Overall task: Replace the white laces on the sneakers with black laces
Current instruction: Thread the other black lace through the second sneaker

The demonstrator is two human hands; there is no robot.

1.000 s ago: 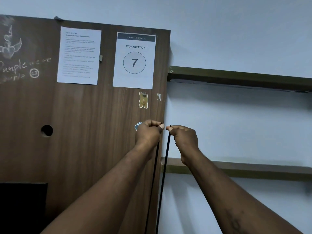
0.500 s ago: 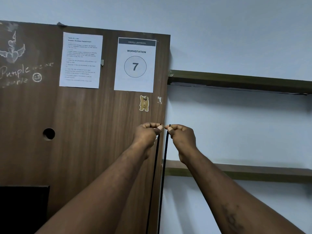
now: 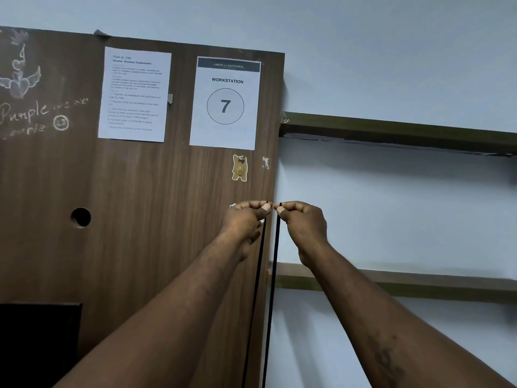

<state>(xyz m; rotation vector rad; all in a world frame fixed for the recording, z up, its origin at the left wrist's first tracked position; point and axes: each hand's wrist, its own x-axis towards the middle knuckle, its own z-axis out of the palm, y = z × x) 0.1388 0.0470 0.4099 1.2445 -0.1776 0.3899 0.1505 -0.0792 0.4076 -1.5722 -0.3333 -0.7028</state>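
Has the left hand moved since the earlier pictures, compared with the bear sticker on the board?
No, not noticeably. The left hand stays just below the bear sticker, with the same gap between them, pinching the black lace.

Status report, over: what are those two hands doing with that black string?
Left hand pinches one black lace end, right hand the other. Strands hang side by side. Sneakers out of view.

A numbered sign (image 3: 225, 107) and bear sticker (image 3: 239, 168) are stuck on a wooden board (image 3: 140, 219).
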